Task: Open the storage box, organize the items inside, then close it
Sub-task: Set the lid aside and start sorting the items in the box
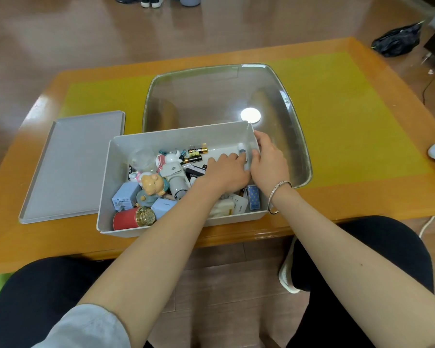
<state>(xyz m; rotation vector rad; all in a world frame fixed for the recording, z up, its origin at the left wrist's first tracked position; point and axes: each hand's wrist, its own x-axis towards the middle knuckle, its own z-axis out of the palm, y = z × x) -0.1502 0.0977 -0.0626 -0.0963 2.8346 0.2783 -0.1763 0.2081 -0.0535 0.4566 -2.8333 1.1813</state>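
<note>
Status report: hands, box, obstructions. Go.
Left hand and right hand both at storage box right end, grip unclear. Box open, lid on table beside it. Contents jumbled, metal tray behind.

storage box (116,187) open, lid (70,167) beside | left hand (226,172) among items | right hand (269,164) grips right wall

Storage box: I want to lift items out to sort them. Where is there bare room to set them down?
The metal tray behind the storage box is bare, as is the lid left of it. The box is crowded, and both the left hand and right hand fill its right end.
</note>
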